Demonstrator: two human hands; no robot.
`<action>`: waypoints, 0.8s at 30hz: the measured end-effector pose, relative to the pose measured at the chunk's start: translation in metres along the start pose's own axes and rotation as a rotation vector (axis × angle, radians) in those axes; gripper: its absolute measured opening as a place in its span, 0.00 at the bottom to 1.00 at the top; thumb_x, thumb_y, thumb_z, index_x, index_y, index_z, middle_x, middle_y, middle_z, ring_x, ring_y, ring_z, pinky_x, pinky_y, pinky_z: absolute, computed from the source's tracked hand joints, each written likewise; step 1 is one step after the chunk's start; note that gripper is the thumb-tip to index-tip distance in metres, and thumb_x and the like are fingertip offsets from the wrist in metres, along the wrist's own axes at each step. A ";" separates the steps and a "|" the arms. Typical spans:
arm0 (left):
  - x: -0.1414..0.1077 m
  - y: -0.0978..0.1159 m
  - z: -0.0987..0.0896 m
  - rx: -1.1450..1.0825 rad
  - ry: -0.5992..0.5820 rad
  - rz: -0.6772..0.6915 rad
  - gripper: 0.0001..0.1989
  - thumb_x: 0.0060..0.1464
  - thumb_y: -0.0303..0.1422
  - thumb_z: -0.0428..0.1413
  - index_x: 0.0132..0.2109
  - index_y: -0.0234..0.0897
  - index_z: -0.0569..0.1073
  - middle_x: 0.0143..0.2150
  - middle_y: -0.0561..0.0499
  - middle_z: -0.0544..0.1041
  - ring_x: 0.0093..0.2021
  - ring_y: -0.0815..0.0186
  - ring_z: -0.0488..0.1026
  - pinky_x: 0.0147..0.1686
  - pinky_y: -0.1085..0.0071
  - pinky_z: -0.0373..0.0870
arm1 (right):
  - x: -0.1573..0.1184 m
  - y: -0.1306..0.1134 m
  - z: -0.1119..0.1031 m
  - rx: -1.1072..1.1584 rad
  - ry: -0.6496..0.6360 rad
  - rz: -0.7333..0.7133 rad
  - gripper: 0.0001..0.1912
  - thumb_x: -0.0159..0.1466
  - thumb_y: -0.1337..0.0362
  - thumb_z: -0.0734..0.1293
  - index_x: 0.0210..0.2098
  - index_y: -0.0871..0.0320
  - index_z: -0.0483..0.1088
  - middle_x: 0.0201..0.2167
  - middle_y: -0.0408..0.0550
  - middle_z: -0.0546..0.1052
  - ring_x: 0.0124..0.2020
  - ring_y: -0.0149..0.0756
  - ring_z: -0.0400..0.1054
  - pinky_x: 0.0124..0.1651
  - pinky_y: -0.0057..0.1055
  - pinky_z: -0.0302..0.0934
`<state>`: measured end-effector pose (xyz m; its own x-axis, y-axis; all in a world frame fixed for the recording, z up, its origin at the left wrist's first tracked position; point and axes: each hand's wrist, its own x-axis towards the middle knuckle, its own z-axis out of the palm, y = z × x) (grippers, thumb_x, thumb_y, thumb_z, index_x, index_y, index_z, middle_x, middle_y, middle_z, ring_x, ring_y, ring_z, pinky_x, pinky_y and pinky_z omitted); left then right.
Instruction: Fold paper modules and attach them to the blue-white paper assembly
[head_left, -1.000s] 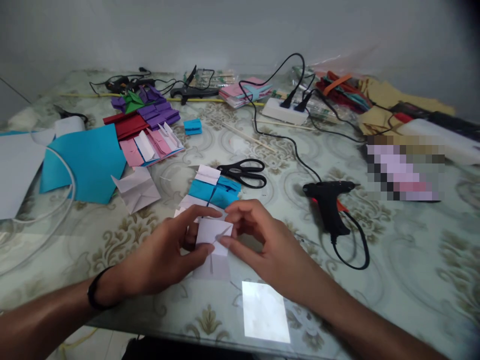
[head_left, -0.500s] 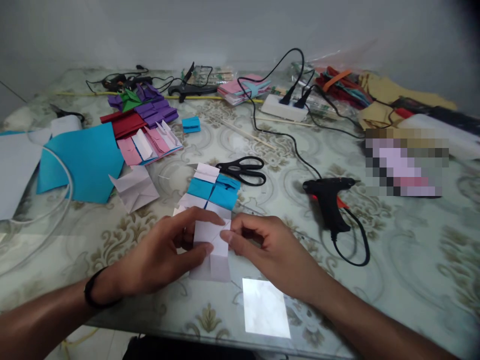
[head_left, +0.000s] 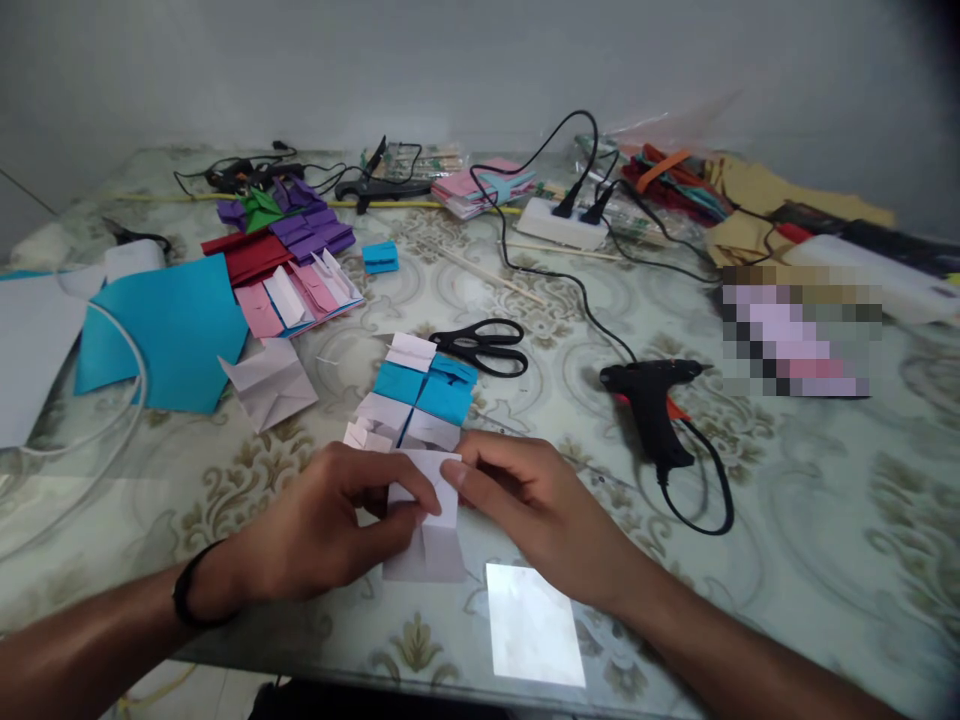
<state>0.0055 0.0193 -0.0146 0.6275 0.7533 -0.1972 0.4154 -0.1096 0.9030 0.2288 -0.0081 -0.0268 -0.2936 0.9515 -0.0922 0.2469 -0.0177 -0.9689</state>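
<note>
A folded white paper piece (head_left: pixel 439 545) lies near the table's front edge, between my hands. My left hand (head_left: pixel 337 515) pinches it near its middle, thumb and index finger together. My right hand (head_left: pixel 525 500) grips its upper right corner between thumb and fingers. Just beyond lie blue folded papers (head_left: pixel 401 385) beside white folded ones (head_left: pixel 375 412). Black-handled scissors (head_left: pixel 487 347) rest behind these, their blades partly covered by paper. Another creased white paper (head_left: pixel 271 388) sits to the left.
A black glue gun (head_left: pixel 652 410) stands at the right, its cable running to a white power strip (head_left: pixel 562 222). Blue sheets (head_left: pixel 165 335) and purple folded papers (head_left: pixel 311 228) are at the left. A blurred object (head_left: pixel 795 335) lies far right.
My left index finger has come down from the paper's top edge to meet the thumb lower on it. The paper has shifted slightly toward the front edge.
</note>
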 end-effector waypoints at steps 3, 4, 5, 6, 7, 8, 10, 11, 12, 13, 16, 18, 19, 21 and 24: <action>0.000 0.001 0.000 0.020 -0.011 0.005 0.09 0.60 0.31 0.58 0.40 0.37 0.84 0.29 0.52 0.79 0.26 0.70 0.67 0.25 0.76 0.62 | 0.000 -0.001 -0.001 0.023 -0.027 -0.004 0.21 0.74 0.56 0.63 0.26 0.56 0.65 0.24 0.40 0.64 0.29 0.32 0.58 0.32 0.30 0.53; 0.000 0.002 -0.001 0.028 -0.017 0.003 0.10 0.60 0.31 0.58 0.41 0.37 0.84 0.29 0.52 0.79 0.26 0.70 0.67 0.25 0.76 0.62 | 0.000 -0.001 -0.002 0.029 -0.031 -0.005 0.21 0.74 0.56 0.62 0.26 0.56 0.64 0.24 0.40 0.64 0.29 0.32 0.58 0.32 0.30 0.53; 0.001 0.002 -0.002 0.032 -0.022 0.002 0.10 0.60 0.30 0.58 0.41 0.37 0.84 0.29 0.52 0.79 0.26 0.70 0.67 0.26 0.76 0.62 | 0.000 -0.001 -0.002 0.026 -0.032 -0.009 0.21 0.75 0.56 0.61 0.26 0.56 0.64 0.25 0.40 0.64 0.29 0.32 0.58 0.33 0.30 0.53; 0.001 0.003 -0.002 0.036 -0.027 0.001 0.10 0.60 0.30 0.57 0.40 0.36 0.84 0.28 0.53 0.78 0.26 0.71 0.66 0.26 0.76 0.62 | 0.000 -0.001 -0.002 0.014 -0.030 -0.019 0.21 0.75 0.56 0.61 0.26 0.56 0.64 0.25 0.40 0.64 0.29 0.32 0.58 0.33 0.30 0.53; 0.001 0.003 -0.003 0.040 -0.030 0.005 0.09 0.59 0.30 0.58 0.40 0.36 0.84 0.27 0.54 0.77 0.26 0.71 0.65 0.25 0.76 0.60 | 0.000 -0.001 -0.002 -0.002 -0.026 -0.035 0.21 0.75 0.56 0.61 0.26 0.56 0.63 0.24 0.40 0.63 0.29 0.32 0.58 0.33 0.30 0.53; 0.001 0.002 -0.004 0.043 -0.031 0.013 0.09 0.59 0.29 0.58 0.40 0.37 0.84 0.26 0.55 0.75 0.25 0.72 0.64 0.25 0.76 0.59 | 0.001 -0.001 -0.002 -0.020 -0.023 -0.055 0.21 0.75 0.56 0.61 0.26 0.56 0.63 0.24 0.40 0.63 0.29 0.32 0.58 0.34 0.30 0.52; 0.001 0.001 -0.005 0.046 -0.021 0.038 0.09 0.58 0.28 0.58 0.39 0.37 0.84 0.24 0.57 0.71 0.24 0.72 0.61 0.25 0.76 0.56 | 0.003 0.000 -0.003 -0.052 -0.019 -0.091 0.22 0.75 0.56 0.61 0.25 0.56 0.63 0.24 0.39 0.63 0.29 0.32 0.58 0.34 0.30 0.52; 0.001 0.000 -0.005 0.048 -0.016 0.045 0.09 0.57 0.28 0.58 0.40 0.38 0.84 0.23 0.58 0.70 0.24 0.73 0.59 0.24 0.77 0.56 | 0.004 0.001 -0.003 -0.067 -0.021 -0.098 0.22 0.75 0.55 0.60 0.26 0.56 0.63 0.24 0.39 0.63 0.28 0.32 0.58 0.34 0.30 0.52; 0.001 -0.001 -0.005 0.045 -0.012 0.050 0.09 0.57 0.28 0.58 0.40 0.38 0.83 0.23 0.58 0.69 0.24 0.73 0.59 0.24 0.77 0.55 | 0.005 0.002 -0.003 -0.081 -0.027 -0.100 0.22 0.75 0.54 0.60 0.26 0.56 0.63 0.24 0.39 0.62 0.28 0.31 0.57 0.33 0.29 0.52; 0.001 -0.001 -0.005 0.041 -0.011 0.049 0.08 0.58 0.28 0.58 0.40 0.37 0.83 0.23 0.58 0.68 0.23 0.73 0.58 0.24 0.77 0.54 | 0.006 0.003 -0.003 -0.097 -0.041 -0.097 0.23 0.75 0.52 0.60 0.26 0.56 0.63 0.24 0.38 0.62 0.27 0.31 0.56 0.32 0.29 0.51; 0.001 -0.004 -0.004 0.031 -0.006 0.043 0.09 0.60 0.32 0.58 0.41 0.36 0.83 0.24 0.57 0.69 0.24 0.73 0.58 0.23 0.77 0.52 | 0.009 0.007 -0.003 -0.139 -0.095 -0.104 0.24 0.73 0.49 0.63 0.25 0.56 0.62 0.23 0.38 0.60 0.26 0.30 0.53 0.30 0.29 0.49; 0.002 -0.007 -0.003 0.034 0.000 0.048 0.09 0.62 0.33 0.58 0.41 0.34 0.82 0.24 0.56 0.69 0.24 0.72 0.58 0.22 0.76 0.51 | 0.009 0.009 -0.001 -0.164 -0.097 -0.119 0.25 0.73 0.50 0.65 0.24 0.56 0.61 0.22 0.37 0.60 0.26 0.30 0.53 0.30 0.28 0.48; 0.003 -0.008 -0.003 0.036 0.000 0.051 0.10 0.62 0.34 0.58 0.40 0.34 0.82 0.24 0.56 0.69 0.23 0.72 0.57 0.22 0.76 0.51 | 0.009 0.010 0.000 -0.177 -0.086 -0.130 0.25 0.73 0.50 0.65 0.23 0.56 0.60 0.22 0.37 0.60 0.26 0.30 0.53 0.30 0.29 0.48; 0.005 -0.012 -0.004 0.038 -0.005 0.061 0.12 0.63 0.37 0.58 0.40 0.32 0.82 0.23 0.55 0.69 0.23 0.72 0.57 0.22 0.76 0.52 | 0.008 0.010 0.002 -0.203 -0.057 -0.155 0.25 0.73 0.53 0.65 0.23 0.56 0.59 0.22 0.37 0.60 0.26 0.30 0.53 0.31 0.29 0.47; 0.009 -0.016 -0.006 0.043 -0.008 0.083 0.13 0.64 0.38 0.58 0.40 0.32 0.83 0.25 0.53 0.72 0.25 0.72 0.59 0.23 0.76 0.54 | 0.006 0.009 0.002 -0.226 -0.026 -0.186 0.22 0.72 0.58 0.65 0.24 0.56 0.58 0.22 0.37 0.61 0.26 0.29 0.56 0.32 0.29 0.47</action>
<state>0.0006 0.0323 -0.0282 0.6659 0.7355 -0.1250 0.3895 -0.1999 0.8991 0.2273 -0.0028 -0.0363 -0.3759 0.9237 0.0738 0.3848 0.2281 -0.8944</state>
